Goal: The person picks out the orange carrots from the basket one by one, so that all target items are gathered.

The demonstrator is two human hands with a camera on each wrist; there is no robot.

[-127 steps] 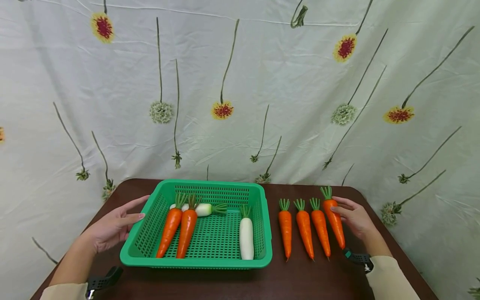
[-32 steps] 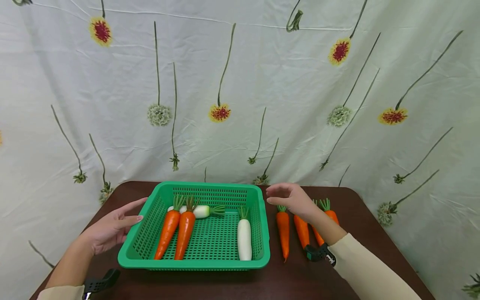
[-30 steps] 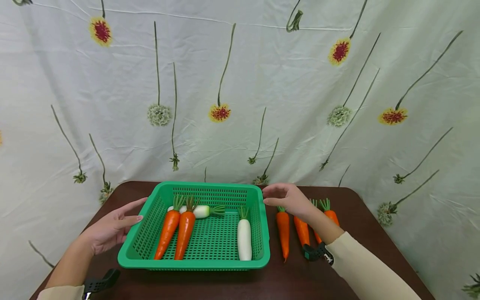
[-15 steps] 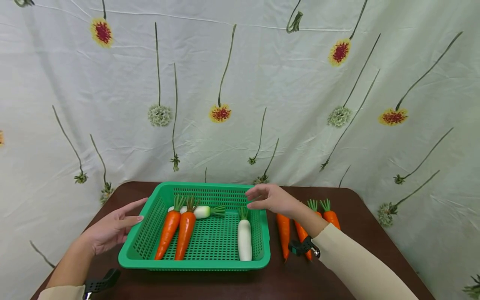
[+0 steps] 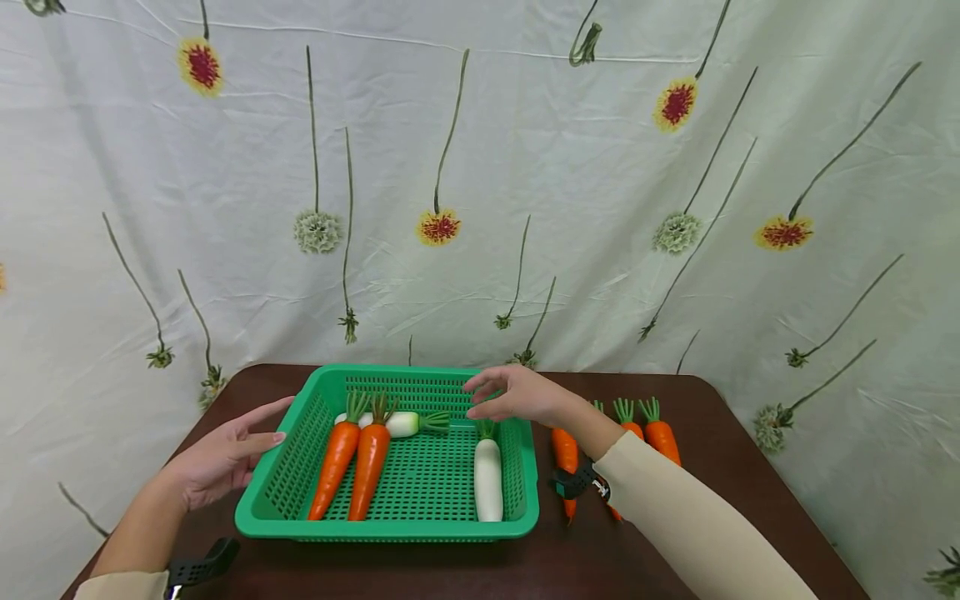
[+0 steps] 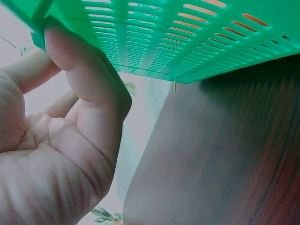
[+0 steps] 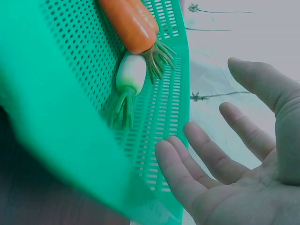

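My left hand (image 5: 225, 454) is at the left rim of a green plastic basket (image 5: 386, 528), its thumb against the rim and its fingers extended. In the left wrist view the thumb (image 6: 70, 51) meets the basket's outer edge. My right hand (image 5: 517, 393) hangs over the basket's right back part, fingers apart and holding nothing. Just below it lies a white radish (image 5: 488, 482) with green tops. On the basket's left side, two carrots (image 5: 335, 467) rest across another white radish (image 5: 403, 423).
Right of the basket, several carrots (image 5: 565, 454) lie in a row on the dark brown table (image 5: 750, 483), partly covered by my right forearm. A pale flowered cloth (image 5: 480, 167) hangs behind the table. Each wrist wears a black strap (image 5: 573, 482).
My right hand has let go of the rightmost carrot, which now lies in the row, and has moved left until it is over the basket. My left hand stays at the rim.
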